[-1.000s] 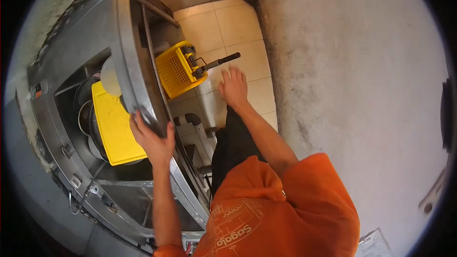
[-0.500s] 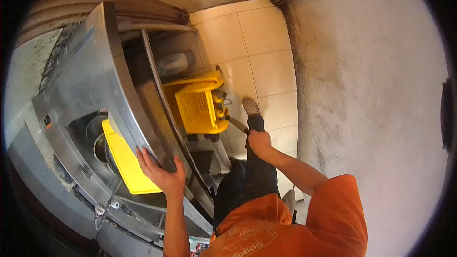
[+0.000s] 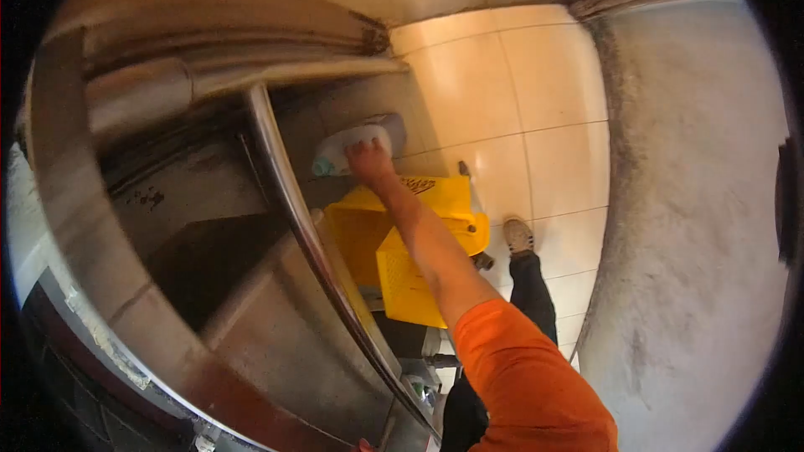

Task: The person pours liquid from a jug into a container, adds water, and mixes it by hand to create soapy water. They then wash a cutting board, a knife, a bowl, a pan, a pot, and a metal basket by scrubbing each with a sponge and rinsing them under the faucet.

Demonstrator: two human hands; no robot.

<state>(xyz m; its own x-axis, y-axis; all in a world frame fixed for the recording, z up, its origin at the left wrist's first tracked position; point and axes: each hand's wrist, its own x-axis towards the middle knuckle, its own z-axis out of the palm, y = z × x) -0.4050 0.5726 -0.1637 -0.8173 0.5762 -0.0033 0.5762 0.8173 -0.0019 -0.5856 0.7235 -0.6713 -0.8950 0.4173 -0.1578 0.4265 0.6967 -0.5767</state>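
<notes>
My right hand (image 3: 368, 161) reaches down past the yellow bucket, its fingers curled over the upper side of a whitish plastic jug (image 3: 343, 147). The jug lies tilted near the floor, its teal cap (image 3: 321, 167) facing left. Below my forearm is the yellow mop bucket (image 3: 456, 197) with its yellow slotted wringer (image 3: 402, 280), partly covered by the arm. Only a bit of my left hand (image 3: 365, 445) shows at the bottom edge, by the steel sink unit; its fingers are mostly hidden.
A steel rail (image 3: 289, 176) runs along the open underside of the steel unit on the left. A grey wall (image 3: 687, 226) rises on the right. My shoe (image 3: 518, 236) stands on the tiled floor (image 3: 469, 75) beside the bucket.
My right hand has left the handle at the wringer and reached forward to the jug. The view has moved lower and closer, and my left hand has dropped almost out of sight.
</notes>
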